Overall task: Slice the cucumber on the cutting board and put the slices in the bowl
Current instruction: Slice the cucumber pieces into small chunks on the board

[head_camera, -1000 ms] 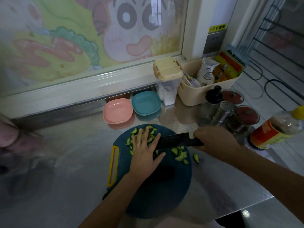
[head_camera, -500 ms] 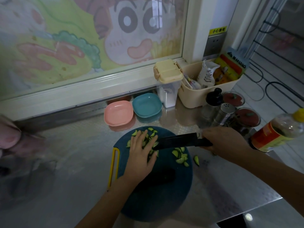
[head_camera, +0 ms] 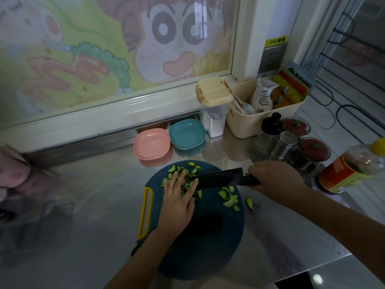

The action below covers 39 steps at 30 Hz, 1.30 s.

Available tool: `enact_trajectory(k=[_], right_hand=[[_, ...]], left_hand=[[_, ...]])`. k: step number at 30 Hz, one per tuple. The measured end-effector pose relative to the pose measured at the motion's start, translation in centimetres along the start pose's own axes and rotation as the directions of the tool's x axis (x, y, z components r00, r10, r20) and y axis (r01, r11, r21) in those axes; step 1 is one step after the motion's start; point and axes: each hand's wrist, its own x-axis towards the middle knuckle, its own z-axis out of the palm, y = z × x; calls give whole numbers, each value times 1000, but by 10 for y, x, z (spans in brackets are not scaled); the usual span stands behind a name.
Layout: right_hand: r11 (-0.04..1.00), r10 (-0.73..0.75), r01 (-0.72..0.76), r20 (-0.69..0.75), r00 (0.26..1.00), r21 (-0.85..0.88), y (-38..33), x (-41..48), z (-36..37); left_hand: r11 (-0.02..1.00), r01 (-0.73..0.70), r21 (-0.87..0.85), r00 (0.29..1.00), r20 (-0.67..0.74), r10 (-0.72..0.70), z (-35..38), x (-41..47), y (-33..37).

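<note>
A round dark blue cutting board point(head_camera: 208, 247) with a yellow handle lies on the steel counter. Cucumber slices point(head_camera: 177, 170) are heaped at its far side, and a smaller pile point(head_camera: 229, 198) lies at its right. One slice point(head_camera: 249, 203) sits off the board on the counter. My left hand point(head_camera: 179, 197) lies flat with straight fingers on the far heap. My right hand point(head_camera: 275, 180) grips the handle of a black knife point(head_camera: 220, 180), whose blade lies level next to my left fingertips. A pink bowl point(head_camera: 151, 147) and a blue bowl point(head_camera: 187, 137) stand behind the board.
A clear canister with a cream lid point(head_camera: 213, 105), a cream basket of packets point(head_camera: 270, 113), shakers and jars point(head_camera: 291, 140) and a sauce bottle point(head_camera: 352, 170) crowd the right side. A window frame runs along the back. The counter's front edge is near at bottom right.
My left hand slid slightly left over the far heap, gathering slices against the blade. The knife stayed level beside it.
</note>
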Motion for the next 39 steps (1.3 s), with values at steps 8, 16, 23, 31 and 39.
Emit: enact_trajectory(k=[8,16,23,31,39], right_hand=[[997,45,-44,-11,999,67,5,1,-1],[947,229,-235,53,972,217,21,-6,3],[831,429,-437,103,897,343,37,-22,6],[764,509,-527,156,847,372,42,-26,14],[754,483,-528,216,849,390,34,-20,17]], left_hand=[[996,56,77,998,7,-56,-9,-13,-23],[979,59,-195,977,-188,-96,-7,4,-1],[932,0,-362,989,140,54,7,35,50],[933,-261,-249,810,469,351,46,62,67],[905,-303,-298,880,277,386,48,61,48]])
